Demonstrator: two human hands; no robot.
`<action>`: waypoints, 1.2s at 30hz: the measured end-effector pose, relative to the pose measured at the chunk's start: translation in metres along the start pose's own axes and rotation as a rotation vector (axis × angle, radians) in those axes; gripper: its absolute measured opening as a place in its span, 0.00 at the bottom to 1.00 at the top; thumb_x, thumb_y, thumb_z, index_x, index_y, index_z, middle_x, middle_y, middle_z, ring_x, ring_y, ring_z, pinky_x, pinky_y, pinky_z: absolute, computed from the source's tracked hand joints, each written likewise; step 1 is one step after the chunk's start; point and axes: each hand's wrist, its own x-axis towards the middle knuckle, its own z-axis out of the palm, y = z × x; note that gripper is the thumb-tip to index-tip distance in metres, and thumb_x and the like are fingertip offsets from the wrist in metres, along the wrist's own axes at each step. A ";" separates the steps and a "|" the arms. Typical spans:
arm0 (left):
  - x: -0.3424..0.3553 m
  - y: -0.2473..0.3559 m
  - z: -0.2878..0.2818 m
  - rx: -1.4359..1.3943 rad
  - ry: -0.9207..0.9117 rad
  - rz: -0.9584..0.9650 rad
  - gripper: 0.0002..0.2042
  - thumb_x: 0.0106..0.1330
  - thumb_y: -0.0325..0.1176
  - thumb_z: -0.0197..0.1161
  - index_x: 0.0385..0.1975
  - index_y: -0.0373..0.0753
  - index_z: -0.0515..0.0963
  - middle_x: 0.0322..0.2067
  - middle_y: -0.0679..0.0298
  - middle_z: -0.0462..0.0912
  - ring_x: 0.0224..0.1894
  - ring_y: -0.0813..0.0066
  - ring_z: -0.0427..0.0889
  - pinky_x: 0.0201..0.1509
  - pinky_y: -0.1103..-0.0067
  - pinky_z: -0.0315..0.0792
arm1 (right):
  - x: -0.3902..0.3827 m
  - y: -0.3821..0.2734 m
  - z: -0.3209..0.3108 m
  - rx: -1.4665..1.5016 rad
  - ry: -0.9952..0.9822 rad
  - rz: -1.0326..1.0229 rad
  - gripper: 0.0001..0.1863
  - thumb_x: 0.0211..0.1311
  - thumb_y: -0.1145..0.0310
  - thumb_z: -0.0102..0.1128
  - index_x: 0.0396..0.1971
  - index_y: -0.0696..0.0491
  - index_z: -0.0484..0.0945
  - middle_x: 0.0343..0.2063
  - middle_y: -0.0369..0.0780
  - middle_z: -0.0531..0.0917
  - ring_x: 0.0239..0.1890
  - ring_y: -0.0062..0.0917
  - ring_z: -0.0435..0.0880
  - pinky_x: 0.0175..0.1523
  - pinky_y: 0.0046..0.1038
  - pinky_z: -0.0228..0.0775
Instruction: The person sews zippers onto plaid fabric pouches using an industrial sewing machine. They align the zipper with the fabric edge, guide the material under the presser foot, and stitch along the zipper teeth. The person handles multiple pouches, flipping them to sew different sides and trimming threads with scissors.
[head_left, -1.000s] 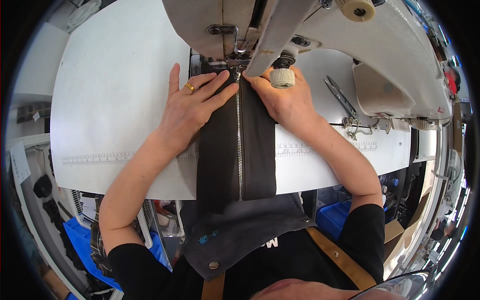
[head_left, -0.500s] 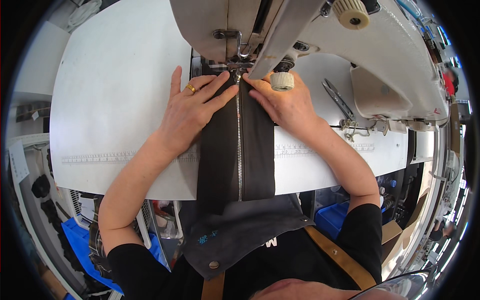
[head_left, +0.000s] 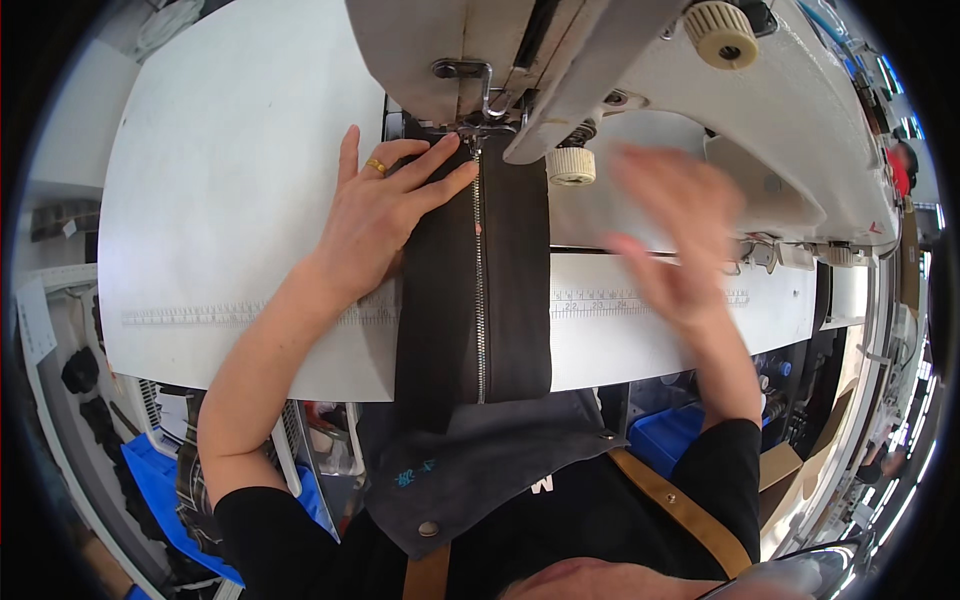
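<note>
Black fabric (head_left: 518, 290) with a silver metal zipper (head_left: 480, 300) down its length lies on the white table, its far end under the sewing machine's presser foot (head_left: 482, 130). My left hand (head_left: 385, 205), a gold ring on one finger, rests flat on the fabric with spread fingers, the fingertips beside the zipper close to the foot. Over the table to the right of the fabric, my right hand (head_left: 690, 225) is blurred by motion. Its thumb stands apart from the fingers, and nothing shows between them. It hides the scissors seen earlier on the tabletop.
The sewing machine (head_left: 780, 110) arches over the far and right side of the table (head_left: 220, 200). A printed ruler scale (head_left: 200, 315) crosses the tabletop. Below the near edge are a blue bin (head_left: 665, 440) at right and a white basket (head_left: 290, 445) at left.
My right hand has let go of the fabric beside the presser foot and moved right, over where the scissors lay. My left hand stays on the fabric.
</note>
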 end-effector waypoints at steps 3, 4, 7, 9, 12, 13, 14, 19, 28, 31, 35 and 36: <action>0.000 0.000 0.000 -0.033 -0.012 -0.003 0.29 0.46 0.28 0.66 0.53 0.52 0.72 0.58 0.69 0.70 0.56 0.66 0.68 0.64 0.46 0.42 | -0.019 0.062 -0.096 -0.335 0.455 0.119 0.20 0.58 0.62 0.58 0.46 0.59 0.75 0.45 0.43 0.79 0.46 0.30 0.77 0.48 0.29 0.68; -0.001 0.001 -0.001 -0.031 -0.013 -0.011 0.29 0.46 0.28 0.66 0.53 0.53 0.72 0.58 0.69 0.70 0.56 0.66 0.68 0.64 0.46 0.42 | -0.026 0.101 -0.129 -0.455 0.609 0.231 0.18 0.62 0.65 0.55 0.46 0.61 0.74 0.45 0.44 0.80 0.45 0.27 0.78 0.46 0.25 0.70; 0.001 0.003 0.000 -0.082 0.031 0.003 0.28 0.47 0.30 0.66 0.53 0.53 0.73 0.57 0.70 0.70 0.56 0.66 0.68 0.64 0.46 0.42 | -0.067 0.235 -0.221 -0.231 0.785 0.548 0.17 0.63 0.66 0.54 0.47 0.61 0.74 0.43 0.43 0.80 0.42 0.21 0.79 0.45 0.23 0.71; 0.004 0.002 0.002 -0.087 0.041 0.016 0.26 0.49 0.32 0.66 0.53 0.53 0.73 0.57 0.70 0.71 0.56 0.66 0.69 0.64 0.46 0.42 | -0.128 0.329 -0.284 0.004 0.628 0.990 0.18 0.63 0.64 0.55 0.48 0.60 0.74 0.44 0.43 0.79 0.44 0.23 0.78 0.47 0.24 0.71; 0.003 0.002 0.003 -0.040 0.054 0.019 0.25 0.50 0.35 0.66 0.52 0.53 0.74 0.55 0.69 0.72 0.55 0.66 0.70 0.64 0.47 0.43 | -0.175 0.397 -0.331 0.333 0.495 1.293 0.20 0.63 0.62 0.55 0.49 0.59 0.74 0.46 0.42 0.78 0.47 0.24 0.77 0.50 0.26 0.70; 0.003 0.002 0.002 -0.015 0.057 0.021 0.24 0.51 0.36 0.66 0.52 0.53 0.74 0.54 0.68 0.73 0.55 0.66 0.70 0.64 0.47 0.43 | -0.185 0.401 -0.333 0.407 0.518 1.327 0.20 0.63 0.61 0.55 0.50 0.58 0.74 0.47 0.42 0.78 0.48 0.25 0.77 0.51 0.26 0.70; 0.003 0.003 0.001 0.001 0.057 0.015 0.24 0.51 0.36 0.66 0.52 0.53 0.74 0.53 0.68 0.74 0.55 0.66 0.70 0.64 0.48 0.43 | -0.190 0.399 -0.322 0.454 0.555 1.228 0.22 0.63 0.59 0.55 0.50 0.59 0.73 0.47 0.42 0.77 0.49 0.26 0.76 0.52 0.27 0.69; 0.002 0.007 -0.002 0.054 0.050 0.002 0.24 0.50 0.37 0.67 0.51 0.53 0.75 0.47 0.68 0.77 0.53 0.67 0.71 0.64 0.50 0.43 | -0.181 0.344 -0.257 0.632 0.975 1.200 0.24 0.63 0.59 0.54 0.52 0.61 0.70 0.50 0.43 0.76 0.51 0.31 0.76 0.55 0.31 0.70; 0.002 0.007 -0.003 0.057 0.050 0.004 0.24 0.50 0.40 0.67 0.51 0.52 0.76 0.51 0.68 0.76 0.51 0.68 0.71 0.64 0.50 0.44 | -0.100 0.186 -0.199 0.063 1.002 0.485 0.15 0.64 0.67 0.51 0.38 0.65 0.77 0.37 0.46 0.82 0.41 0.31 0.81 0.48 0.28 0.72; 0.006 0.005 0.002 0.046 0.057 0.022 0.23 0.51 0.40 0.66 0.51 0.52 0.76 0.51 0.68 0.76 0.51 0.67 0.71 0.64 0.50 0.44 | -0.054 0.053 -0.086 0.375 0.436 0.160 0.19 0.67 0.62 0.43 0.45 0.62 0.74 0.40 0.49 0.80 0.47 0.36 0.77 0.54 0.30 0.67; 0.001 0.007 -0.004 0.056 0.047 0.011 0.22 0.52 0.37 0.64 0.51 0.52 0.75 0.52 0.67 0.75 0.52 0.66 0.71 0.63 0.47 0.45 | 0.016 0.013 0.059 0.491 -0.420 0.168 0.21 0.66 0.66 0.45 0.57 0.58 0.64 0.54 0.52 0.70 0.61 0.43 0.64 0.64 0.37 0.56; 0.002 0.006 -0.004 0.034 0.041 0.024 0.22 0.52 0.36 0.63 0.51 0.52 0.75 0.53 0.67 0.75 0.53 0.66 0.70 0.62 0.46 0.45 | 0.029 0.034 0.085 0.484 -0.596 0.162 0.21 0.65 0.66 0.46 0.56 0.57 0.65 0.54 0.54 0.70 0.60 0.46 0.65 0.64 0.36 0.57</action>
